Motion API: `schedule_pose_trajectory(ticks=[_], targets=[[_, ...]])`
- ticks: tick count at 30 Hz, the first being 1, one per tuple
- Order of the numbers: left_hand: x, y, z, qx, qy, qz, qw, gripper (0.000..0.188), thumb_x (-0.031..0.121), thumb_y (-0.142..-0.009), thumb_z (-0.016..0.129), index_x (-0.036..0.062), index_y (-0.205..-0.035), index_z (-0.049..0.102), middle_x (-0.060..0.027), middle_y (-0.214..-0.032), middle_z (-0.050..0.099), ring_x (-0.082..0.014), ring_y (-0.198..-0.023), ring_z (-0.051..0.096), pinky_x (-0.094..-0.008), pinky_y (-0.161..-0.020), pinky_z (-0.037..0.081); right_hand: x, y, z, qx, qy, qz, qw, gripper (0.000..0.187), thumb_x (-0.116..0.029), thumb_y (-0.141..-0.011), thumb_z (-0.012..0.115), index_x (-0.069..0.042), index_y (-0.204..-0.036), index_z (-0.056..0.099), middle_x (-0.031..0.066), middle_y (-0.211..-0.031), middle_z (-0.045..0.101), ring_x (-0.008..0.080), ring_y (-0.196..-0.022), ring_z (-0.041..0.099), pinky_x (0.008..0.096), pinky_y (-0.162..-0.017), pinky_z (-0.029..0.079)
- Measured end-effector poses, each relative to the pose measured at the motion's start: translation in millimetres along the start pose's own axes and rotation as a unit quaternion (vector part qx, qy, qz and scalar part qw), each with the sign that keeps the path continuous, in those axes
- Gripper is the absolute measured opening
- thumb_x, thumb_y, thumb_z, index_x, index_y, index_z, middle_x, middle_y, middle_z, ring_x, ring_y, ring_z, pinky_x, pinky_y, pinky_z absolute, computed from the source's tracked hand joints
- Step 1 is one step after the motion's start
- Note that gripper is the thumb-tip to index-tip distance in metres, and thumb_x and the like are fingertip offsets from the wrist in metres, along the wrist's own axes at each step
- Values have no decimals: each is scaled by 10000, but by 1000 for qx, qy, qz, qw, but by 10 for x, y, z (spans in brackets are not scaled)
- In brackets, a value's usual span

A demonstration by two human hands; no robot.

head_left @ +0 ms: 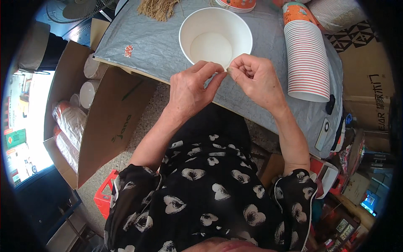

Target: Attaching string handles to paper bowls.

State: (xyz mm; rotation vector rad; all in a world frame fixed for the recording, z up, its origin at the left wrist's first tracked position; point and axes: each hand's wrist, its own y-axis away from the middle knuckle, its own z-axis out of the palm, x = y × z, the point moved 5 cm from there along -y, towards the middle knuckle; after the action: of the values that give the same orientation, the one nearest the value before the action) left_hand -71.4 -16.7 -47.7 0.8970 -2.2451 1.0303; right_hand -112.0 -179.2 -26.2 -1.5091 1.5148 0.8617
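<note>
White round paper tub, upper centre of frame, upright on grey-sheeted bench: plain smooth interior, flat circular base, flared wall, wide open mouth. Left hand and right hand at its near rim, fingertips drawn together in pinches; can't tell what's gripped.

Your bare forearms reach forward and angle inward across the near edge of the table. Your left hand and right hand nearly meet, each pinching thumb against bent index finger.
</note>
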Motion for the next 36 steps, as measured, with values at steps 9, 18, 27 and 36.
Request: schedule_pose_trajectory(ticks=[9, 18, 27, 36], targets=[[12, 19, -6, 3, 15, 26, 1000, 71, 168, -875, 759, 119, -924, 740, -27, -888, 739, -271, -712, 719, -368, -593, 569, 53, 32, -107, -26, 13, 22, 999, 71, -63, -920, 685, 6, -902, 689, -23, -682, 612, 33, -595, 481, 232, -555, 425], [-2, 210, -13, -32, -16, 45, 998, 128, 126, -884, 734, 92, -1005, 713, -41, -1026, 732, -291, -756, 727, -378, -613, 596, -72, 6, -102, -64, 39, 29, 997, 68, -33, -968, 639, 15, -920, 647, -58, -684, 569, 8, -610, 476, 199, -549, 394], [14, 385, 40, -58, -39, 53, 996, 141, 31, -877, 659, 61, -1014, 648, -52, -1046, 713, -311, -748, 727, -406, -608, 606, -38, 0, 66, -99, 142, 34, 984, 87, -33, -890, 649, 36, -836, 648, -2, -599, 528, 54, -566, 464, 260, -529, 403], [28, 404, 34, -70, -44, 45, 996, 173, 1, -857, 676, 58, -1019, 659, -56, -1066, 718, -302, -817, 731, -383, -659, 612, -27, -15, 109, -122, 189, 33, 974, 80, -33, -864, 645, 38, -827, 638, 42, -566, 509, 90, -536, 456, 295, -529, 409]])
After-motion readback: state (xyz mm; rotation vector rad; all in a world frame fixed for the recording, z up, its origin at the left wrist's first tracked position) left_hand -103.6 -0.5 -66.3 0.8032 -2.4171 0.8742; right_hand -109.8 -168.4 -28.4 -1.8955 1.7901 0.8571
